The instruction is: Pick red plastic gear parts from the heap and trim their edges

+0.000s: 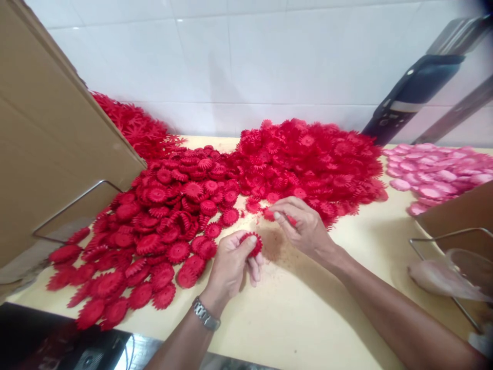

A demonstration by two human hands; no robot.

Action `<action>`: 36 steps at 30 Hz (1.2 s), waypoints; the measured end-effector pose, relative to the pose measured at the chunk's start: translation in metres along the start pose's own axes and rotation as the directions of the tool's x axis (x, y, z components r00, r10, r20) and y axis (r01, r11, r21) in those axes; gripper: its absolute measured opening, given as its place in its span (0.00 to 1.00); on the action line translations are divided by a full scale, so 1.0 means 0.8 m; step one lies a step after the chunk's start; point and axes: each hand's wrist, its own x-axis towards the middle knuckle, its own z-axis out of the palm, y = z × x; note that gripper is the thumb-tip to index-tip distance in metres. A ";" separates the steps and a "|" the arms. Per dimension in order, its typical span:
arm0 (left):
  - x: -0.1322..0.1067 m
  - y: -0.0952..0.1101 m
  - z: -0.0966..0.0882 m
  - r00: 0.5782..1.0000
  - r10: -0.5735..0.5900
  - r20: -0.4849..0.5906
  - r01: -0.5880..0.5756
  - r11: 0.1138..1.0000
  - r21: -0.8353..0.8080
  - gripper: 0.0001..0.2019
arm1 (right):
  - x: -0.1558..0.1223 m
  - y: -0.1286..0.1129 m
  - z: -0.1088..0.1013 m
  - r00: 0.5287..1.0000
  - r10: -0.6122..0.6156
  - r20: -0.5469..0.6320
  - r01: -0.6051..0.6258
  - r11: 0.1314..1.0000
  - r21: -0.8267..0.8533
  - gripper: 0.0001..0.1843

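My left hand (233, 262), with a metal watch on its wrist, grips a red toothed-edge disc (257, 245) between thumb and fingers above the table. To its right, my right hand (302, 226) is closed, with a red cut-out piece (290, 220) showing between its fingers; part of that piece is hidden. Another bit of red lies at its fingertips, and I cannot tell whether it is held. Left of my hands spreads a heap of thicker red toothed discs (154, 226). Just beyond the right hand lies a bigger heap of loose red flower-shaped cut-outs (311, 159).
A cardboard box (57, 128) stands at the left, with more red cut-outs (131, 123) behind it. Pink discs (439, 174) lie at the right near another brown panel (462, 221) and a plastic bag (442, 277). A dark, long device (416, 97) leans against the tiled wall (269, 56).
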 end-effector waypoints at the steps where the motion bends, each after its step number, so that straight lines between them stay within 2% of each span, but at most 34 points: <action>1: 0.000 -0.001 -0.001 1.000 -0.011 -0.011 0.012 1.000 0.014 0.15 | 0.000 -0.007 -0.001 0.998 0.043 0.048 -0.047 0.995 0.083 0.11; 3: 0.001 -0.002 -0.002 0.999 -0.026 -0.044 0.028 0.998 0.053 0.18 | -0.002 -0.022 0.000 0.977 0.127 0.173 -0.167 0.956 0.242 0.11; 5: 0.002 -0.003 -0.002 0.996 -0.018 -0.087 0.027 0.995 0.098 0.20 | -0.004 -0.033 0.002 0.930 0.166 0.329 -0.294 0.872 0.390 0.09; 7: 0.003 -0.004 -0.002 0.993 -0.008 -0.115 0.022 0.992 0.128 0.22 | -0.005 -0.040 0.005 0.874 0.156 0.461 -0.398 0.774 0.493 0.07; 9: 0.003 -0.005 -0.001 0.994 -0.009 -0.106 0.022 0.992 0.121 0.22 | -0.007 -0.044 0.008 0.848 0.135 0.513 -0.431 0.739 0.518 0.04; 11: 0.002 -0.005 0.000 0.998 -0.012 -0.062 0.017 0.996 0.084 0.21 | -0.007 -0.044 0.009 0.862 0.152 0.484 -0.409 0.773 0.485 0.04; 13: 0.001 -0.004 0.002 1.000 -0.009 -0.003 0.009 0.999 0.047 0.20 | -0.006 -0.041 0.009 0.895 0.197 0.399 -0.369 0.830 0.419 0.06; 15: 0.000 -0.003 0.003 0.999 -0.006 0.043 0.005 0.999 0.034 0.18 | -0.005 -0.033 0.008 0.930 0.263 0.257 -0.339 0.882 0.326 0.06; 17: -0.002 -0.001 0.003 0.998 0.004 0.056 -0.006 0.999 0.040 0.17 | -0.003 -0.018 0.007 0.960 0.272 0.064 -0.280 0.944 0.175 0.07; 18: -0.002 0.000 0.003 0.998 0.013 0.054 -0.015 0.999 0.041 0.17 | -0.002 -0.009 0.006 0.972 0.234 -0.015 -0.232 0.970 0.065 0.08; 20: -0.003 0.002 0.002 0.998 0.027 0.055 -0.028 0.999 0.016 0.14 | 0.000 0.009 0.004 0.992 0.101 -0.082 -0.115 0.974 -0.196 0.10; 22: -0.002 0.003 0.002 0.997 0.024 0.067 -0.022 0.999 -0.032 0.12 | 0.000 0.022 0.003 0.998 -0.003 -0.062 -0.022 0.915 -0.403 0.11; 24: -0.001 0.004 0.001 0.997 0.010 0.080 -0.005 0.998 -0.063 0.12 | 0.000 0.028 0.003 0.997 -0.050 -0.057 0.018 0.885 -0.465 0.11; 26: 0.000 0.003 0.000 0.998 0.007 0.061 -0.004 0.998 -0.061 0.11 | -0.001 0.025 0.003 0.994 -0.088 -0.067 0.055 0.916 -0.397 0.11; 28: 0.001 0.001 0.000 0.999 0.012 0.030 -0.011 0.999 -0.043 0.10 | -0.001 0.017 0.003 0.993 -0.100 -0.058 0.083 0.965 -0.249 0.10; 30: 0.001 -0.001 0.000 1.000 0.011 0.017 -0.010 1.000 -0.025 0.11 | -0.001 0.004 0.001 0.998 -0.060 -0.015 0.059 0.996 -0.065 0.10; 33: 0.000 -0.003 -0.001 1.000 -0.001 0.007 0.001 1.000 -0.001 0.13 | -0.001 -0.017 -0.002 0.988 0.064 0.140 -0.091 0.977 0.194 0.10; 36: 0.000 -0.003 -0.001 0.999 0.011 -0.031 -0.010 0.999 0.033 0.14 | -0.002 -0.033 -0.001 0.928 0.162 0.336 -0.289 0.882 0.372 0.09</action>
